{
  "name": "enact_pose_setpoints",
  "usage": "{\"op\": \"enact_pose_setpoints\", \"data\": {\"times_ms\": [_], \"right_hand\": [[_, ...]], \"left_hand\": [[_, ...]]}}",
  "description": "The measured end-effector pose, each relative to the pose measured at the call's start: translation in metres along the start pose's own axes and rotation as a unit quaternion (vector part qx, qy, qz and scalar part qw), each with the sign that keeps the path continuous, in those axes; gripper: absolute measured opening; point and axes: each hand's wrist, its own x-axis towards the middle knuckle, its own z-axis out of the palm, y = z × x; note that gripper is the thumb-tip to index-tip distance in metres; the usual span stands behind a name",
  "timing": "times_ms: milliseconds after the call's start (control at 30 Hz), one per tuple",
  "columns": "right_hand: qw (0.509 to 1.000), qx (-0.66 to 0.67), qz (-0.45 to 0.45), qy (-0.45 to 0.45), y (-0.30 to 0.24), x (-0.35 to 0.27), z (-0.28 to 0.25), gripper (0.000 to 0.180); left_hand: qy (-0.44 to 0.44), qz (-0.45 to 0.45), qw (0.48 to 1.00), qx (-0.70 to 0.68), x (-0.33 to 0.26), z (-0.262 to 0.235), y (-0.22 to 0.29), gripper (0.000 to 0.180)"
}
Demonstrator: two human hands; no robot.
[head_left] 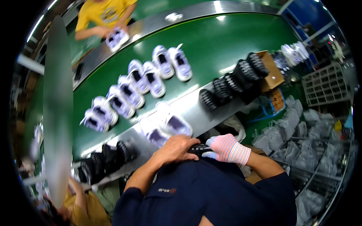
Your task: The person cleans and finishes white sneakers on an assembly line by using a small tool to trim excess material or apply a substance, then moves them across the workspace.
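Observation:
Close to my body, a black piece with a white pattern, looking like the shoe-shaped ones on the bench, is gripped between my hands. My left hand, bare, has its fingers curled over one end. On the other end is my right hand, in a pink-and-white striped glove with pale blue fingertips. Much of the piece is hidden by my fingers. Just beyond my left hand, a pair of white and lilac sneakers stands on the metal ledge, a left one and a right one.
Pairs of lilac sneakers line the green conveyor belt. Black patterned shoe-shaped pieces sit right, beside a cardboard box; more lie left. A co-worker in yellow handles a sneaker across the belt. Plastic-wrapped bundles fill racks at right.

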Motion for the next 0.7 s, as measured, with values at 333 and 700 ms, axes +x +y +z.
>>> {"op": "enact_pose_setpoints", "data": {"times_ms": [333,700], "right_hand": [[0.983,0.011,0.167,0.077,-0.011,0.098,0.051,0.046],[0.959,0.042,0.211,0.183,0.025,0.139,0.09,0.043]], "left_hand": [[0.242,-0.292,0.916,0.13,0.024,0.014,-0.121,0.036],[0.391,-0.117,0.912,0.033,0.059,0.04,-0.139,0.047]]}}
